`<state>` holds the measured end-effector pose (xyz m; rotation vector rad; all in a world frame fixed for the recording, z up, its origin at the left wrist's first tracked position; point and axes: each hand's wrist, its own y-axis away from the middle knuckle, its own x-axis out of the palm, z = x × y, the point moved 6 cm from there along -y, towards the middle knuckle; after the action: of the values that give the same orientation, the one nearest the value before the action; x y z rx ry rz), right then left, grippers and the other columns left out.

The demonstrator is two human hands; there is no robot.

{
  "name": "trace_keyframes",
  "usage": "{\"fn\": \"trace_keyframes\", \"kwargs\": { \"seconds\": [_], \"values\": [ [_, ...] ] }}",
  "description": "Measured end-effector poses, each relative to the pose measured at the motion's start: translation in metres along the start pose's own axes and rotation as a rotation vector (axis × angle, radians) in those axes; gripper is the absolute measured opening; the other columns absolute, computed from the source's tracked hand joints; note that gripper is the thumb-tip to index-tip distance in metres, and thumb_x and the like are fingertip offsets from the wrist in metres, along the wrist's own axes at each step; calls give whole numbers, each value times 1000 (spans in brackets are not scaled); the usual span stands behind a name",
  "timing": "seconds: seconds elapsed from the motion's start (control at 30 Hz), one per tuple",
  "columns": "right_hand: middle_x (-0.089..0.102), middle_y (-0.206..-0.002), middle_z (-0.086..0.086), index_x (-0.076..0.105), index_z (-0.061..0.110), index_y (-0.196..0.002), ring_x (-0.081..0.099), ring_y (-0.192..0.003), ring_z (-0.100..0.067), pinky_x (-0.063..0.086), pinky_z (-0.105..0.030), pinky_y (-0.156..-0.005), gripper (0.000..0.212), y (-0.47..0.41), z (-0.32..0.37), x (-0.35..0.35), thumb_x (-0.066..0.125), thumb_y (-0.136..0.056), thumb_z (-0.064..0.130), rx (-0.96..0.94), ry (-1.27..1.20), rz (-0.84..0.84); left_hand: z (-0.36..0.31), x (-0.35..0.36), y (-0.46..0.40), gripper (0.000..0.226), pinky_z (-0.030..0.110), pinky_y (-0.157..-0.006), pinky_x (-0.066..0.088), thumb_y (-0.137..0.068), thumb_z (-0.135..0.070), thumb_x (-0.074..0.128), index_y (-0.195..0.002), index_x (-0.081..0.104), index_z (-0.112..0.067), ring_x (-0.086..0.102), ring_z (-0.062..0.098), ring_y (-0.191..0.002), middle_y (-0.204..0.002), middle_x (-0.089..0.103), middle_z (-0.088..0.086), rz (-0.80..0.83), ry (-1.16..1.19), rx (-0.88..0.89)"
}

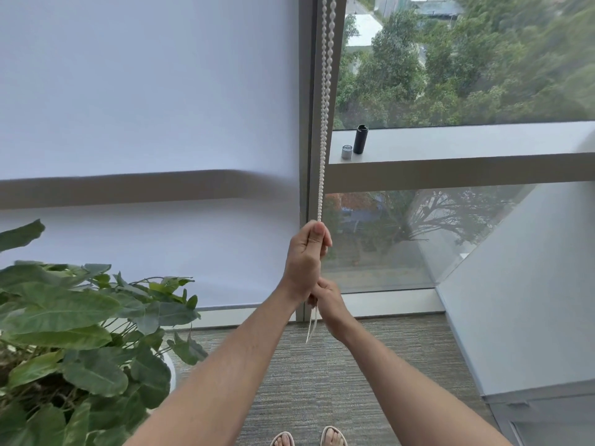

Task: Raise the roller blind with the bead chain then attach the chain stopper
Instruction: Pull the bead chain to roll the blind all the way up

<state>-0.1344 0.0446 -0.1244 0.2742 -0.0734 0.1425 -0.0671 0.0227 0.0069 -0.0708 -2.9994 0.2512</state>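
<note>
A white roller blind [145, 101] covers the left window pane, its bottom edge close to the floor. The white bead chain [324, 123] hangs in two strands down the grey window post [307, 91]. My left hand [304, 259] is closed around the chain, thumb up, at about knee-rail height. Just below it, my right hand [328, 300] grips the same chain lower down. The chain's loose loop [311, 326] dangles beneath my right hand. No chain stopper is visible.
A large leafy potted plant [74, 333] stands at the left on the carpet. A black bottle [360, 139] and a small silver cap [346, 152] sit on the window rail. A white cabinet [528, 300] runs along the right.
</note>
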Motion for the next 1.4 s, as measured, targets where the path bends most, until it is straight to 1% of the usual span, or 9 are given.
{"fn": "trace_keyframes", "kwargs": {
  "seconds": [0.1,0.23,0.4,0.53,0.63,0.73,1.03,1.23,1.4],
  "values": [
    [62,-74,0,67,15,-70,53,-75,-10,42,-30,-76,18,-5,7,-8,56,-81,24,51,111,19,10,-5,2,38,19,-54,33,-101,-26,41,-66,55,-29,36,8,-55,-58,45,-11,-3,2,-25],
    [72,-116,-4,71,9,-116,63,-111,-15,48,-24,-89,34,-16,29,-33,54,-87,2,48,12,-161,26,-8,7,36,18,-53,33,-101,-22,40,-67,54,-21,35,8,-54,-58,42,-4,-8,39,-95],
    [72,-101,-10,70,6,-113,67,-96,-21,53,-34,-86,40,-12,116,-16,45,-101,36,-224,-171,-149,49,-3,16,41,22,-51,26,-100,-26,40,-61,52,-29,30,8,-52,-56,38,-8,19,26,-164],
    [54,-68,-1,70,10,-111,47,-57,-14,40,-26,-53,48,3,176,8,35,-104,41,-438,-231,21,65,-8,24,38,26,-50,25,-98,-27,40,-62,52,-28,30,9,-52,-58,36,-1,15,-17,-222],
    [35,-55,7,72,14,-86,29,-48,-7,25,-21,-45,47,10,185,15,34,-105,36,-516,-172,-64,71,-10,25,42,27,-49,25,-100,-19,40,-62,52,-29,31,7,-51,-54,39,-9,22,-27,-233],
    [33,-50,-4,58,17,-65,27,-43,-11,21,-30,-43,46,14,182,13,39,-101,40,-592,-79,-193,76,-7,28,46,28,-51,26,-100,-18,39,-59,53,-33,31,7,-51,-51,40,-15,51,-49,-245],
    [38,-46,12,51,16,-60,31,-43,-7,25,-26,-45,44,19,116,-5,43,-99,36,-463,4,-221,105,-29,59,33,32,-64,39,-100,-41,40,-71,55,-38,47,7,-65,-70,55,-6,239,-478,-249],
    [42,-49,15,52,18,-62,35,-47,-4,30,-22,-48,42,13,82,-10,43,-99,33,-366,21,-219,75,-51,37,30,38,-90,49,-86,-20,43,-107,64,-25,62,25,-101,-101,66,5,-8,-163,-238],
    [46,-51,14,58,23,-57,34,-51,-10,27,-32,-50,45,6,58,-3,45,-99,35,-319,15,-185,18,-27,20,32,28,-72,52,-94,-42,48,-108,70,-24,64,20,-86,-92,70,4,26,-28,-69]
  ]
}}
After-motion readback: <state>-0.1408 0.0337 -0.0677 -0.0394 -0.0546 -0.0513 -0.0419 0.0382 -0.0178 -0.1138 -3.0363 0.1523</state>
